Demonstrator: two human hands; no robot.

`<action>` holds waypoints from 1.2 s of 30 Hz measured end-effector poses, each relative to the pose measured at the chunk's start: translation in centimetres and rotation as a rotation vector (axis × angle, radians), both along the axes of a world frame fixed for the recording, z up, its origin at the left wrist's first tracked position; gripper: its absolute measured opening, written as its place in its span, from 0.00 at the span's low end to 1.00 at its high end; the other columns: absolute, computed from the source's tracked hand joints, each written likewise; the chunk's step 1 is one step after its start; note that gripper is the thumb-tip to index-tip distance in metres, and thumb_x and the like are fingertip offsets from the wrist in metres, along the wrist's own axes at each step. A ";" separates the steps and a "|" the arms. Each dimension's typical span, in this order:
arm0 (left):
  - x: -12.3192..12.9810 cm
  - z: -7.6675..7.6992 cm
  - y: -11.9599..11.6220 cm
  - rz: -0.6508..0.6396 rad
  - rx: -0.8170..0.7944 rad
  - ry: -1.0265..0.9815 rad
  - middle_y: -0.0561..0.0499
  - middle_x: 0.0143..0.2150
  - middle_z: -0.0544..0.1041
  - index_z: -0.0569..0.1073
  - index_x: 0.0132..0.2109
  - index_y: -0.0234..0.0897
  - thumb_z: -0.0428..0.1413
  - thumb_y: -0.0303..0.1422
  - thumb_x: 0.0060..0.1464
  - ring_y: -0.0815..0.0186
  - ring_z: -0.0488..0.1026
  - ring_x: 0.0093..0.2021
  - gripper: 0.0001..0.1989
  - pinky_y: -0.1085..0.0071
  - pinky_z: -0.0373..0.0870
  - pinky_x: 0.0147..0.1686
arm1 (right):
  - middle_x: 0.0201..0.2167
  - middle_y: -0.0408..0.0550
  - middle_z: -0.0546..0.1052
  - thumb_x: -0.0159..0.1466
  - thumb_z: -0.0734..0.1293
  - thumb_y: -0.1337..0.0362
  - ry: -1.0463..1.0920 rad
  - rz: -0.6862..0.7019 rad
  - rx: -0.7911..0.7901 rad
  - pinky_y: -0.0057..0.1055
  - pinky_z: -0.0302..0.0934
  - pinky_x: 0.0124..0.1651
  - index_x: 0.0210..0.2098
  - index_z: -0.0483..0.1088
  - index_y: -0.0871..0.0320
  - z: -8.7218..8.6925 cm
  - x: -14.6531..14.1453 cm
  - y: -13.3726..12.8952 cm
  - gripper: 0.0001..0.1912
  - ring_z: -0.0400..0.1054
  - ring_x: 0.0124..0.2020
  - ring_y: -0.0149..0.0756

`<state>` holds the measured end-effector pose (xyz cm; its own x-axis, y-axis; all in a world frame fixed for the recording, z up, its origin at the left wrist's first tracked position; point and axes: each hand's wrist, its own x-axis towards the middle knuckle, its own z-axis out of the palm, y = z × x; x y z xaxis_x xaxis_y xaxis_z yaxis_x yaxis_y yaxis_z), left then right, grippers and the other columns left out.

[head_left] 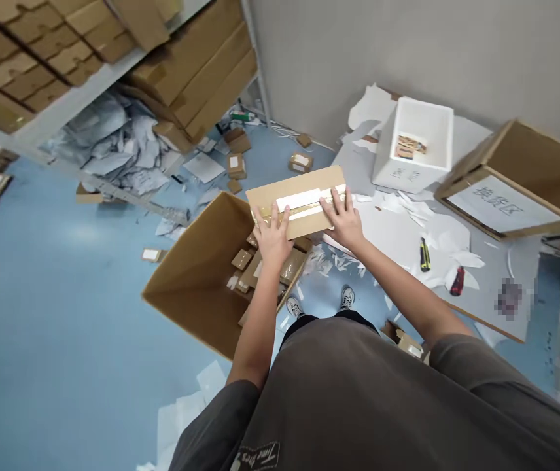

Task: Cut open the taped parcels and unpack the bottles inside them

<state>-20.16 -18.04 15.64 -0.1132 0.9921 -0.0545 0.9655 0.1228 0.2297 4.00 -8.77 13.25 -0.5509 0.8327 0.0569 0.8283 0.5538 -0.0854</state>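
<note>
A flat brown cardboard box (304, 230) with clear tape and white label strips across its top is between my two hands. My left hand (273, 239) grips its near left part, fingers spread over the top face. At its right end my right hand (345, 222) holds on, fingertips over the label strip. The undersides of both hands' grip are hidden. Just below and to the left stands a large open carton (186, 281), tilted in view, with several small taped boxes (243, 259) inside. The held box overlaps the carton's far right corner.
On the right, a table (496, 261) bears a white foam box (410, 171), an open carton with handwritten paper (503, 203), a yellow-black utility knife (424, 255), a red-black tool (457, 281) and paper scraps. Boxes fill a shelf (98, 78); small boxes (301, 162) and paper litter the floor.
</note>
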 end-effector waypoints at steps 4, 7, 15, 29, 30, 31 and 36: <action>11.0 -2.2 5.0 -0.194 -0.038 0.004 0.49 0.89 0.39 0.42 0.87 0.55 0.70 0.40 0.58 0.28 0.21 0.85 0.62 0.21 0.57 0.72 | 0.87 0.58 0.34 0.65 0.75 0.40 -0.011 -0.182 -0.008 0.65 0.73 0.58 0.87 0.42 0.55 -2.0 12.7 -0.1 0.64 0.22 0.84 0.86; 19.3 -5.4 8.2 -0.330 -0.091 -0.012 0.49 0.89 0.39 0.44 0.87 0.55 0.70 0.38 0.58 0.29 0.24 0.86 0.61 0.22 0.56 0.73 | 0.87 0.62 0.37 0.65 0.76 0.41 0.000 -0.299 -0.037 0.66 0.74 0.56 0.87 0.44 0.56 -5.3 21.3 -0.7 0.63 0.26 0.84 0.87; 32.5 -12.3 10.9 -0.463 -0.312 0.022 0.43 0.89 0.41 0.50 0.86 0.50 0.73 0.42 0.56 0.29 0.29 0.86 0.60 0.27 0.57 0.75 | 0.86 0.69 0.46 0.67 0.77 0.51 -0.001 -0.440 -0.251 0.67 0.72 0.59 0.85 0.53 0.56 -13.7 33.0 -2.2 0.54 0.36 0.83 0.84; 37.4 -11.0 8.4 -0.319 -0.379 0.158 0.40 0.88 0.44 0.52 0.86 0.43 0.66 0.48 0.63 0.28 0.52 0.81 0.52 0.36 0.67 0.70 | 0.88 0.50 0.42 0.71 0.73 0.61 0.087 -0.537 -0.378 0.79 0.32 0.80 0.84 0.54 0.41 -13.5 33.1 8.2 0.47 0.28 0.87 0.66; 37.8 -11.0 8.0 -0.328 -0.375 0.151 0.38 0.88 0.45 0.53 0.86 0.41 0.65 0.49 0.64 0.28 0.53 0.80 0.51 0.36 0.66 0.70 | 0.88 0.50 0.41 0.71 0.73 0.61 0.094 -0.560 -0.414 0.78 0.33 0.80 0.84 0.54 0.43 -13.3 32.8 9.2 0.47 0.28 0.87 0.67; 37.9 -11.0 7.7 -0.341 -0.370 0.135 0.37 0.88 0.47 0.54 0.85 0.41 0.65 0.51 0.65 0.28 0.54 0.79 0.51 0.35 0.66 0.70 | 0.88 0.50 0.40 0.70 0.74 0.61 0.101 -0.565 -0.453 0.77 0.34 0.80 0.84 0.55 0.44 -13.0 32.7 9.9 0.48 0.28 0.86 0.69; 34.2 -10.6 9.2 -0.509 -0.316 -0.049 0.39 0.82 0.63 0.67 0.80 0.45 0.65 0.52 0.65 0.33 0.65 0.72 0.42 0.37 0.67 0.69 | 0.87 0.55 0.47 0.64 0.78 0.64 0.175 -0.557 -0.545 0.73 0.48 0.79 0.83 0.59 0.48 -11.4 34.1 9.5 0.52 0.38 0.85 0.74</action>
<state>14.08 -8.81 5.05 0.3817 0.8560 -0.3487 0.9101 -0.2824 0.3031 38.14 0.70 1.86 -0.0661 0.9182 -0.3905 0.9203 -0.0951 -0.3794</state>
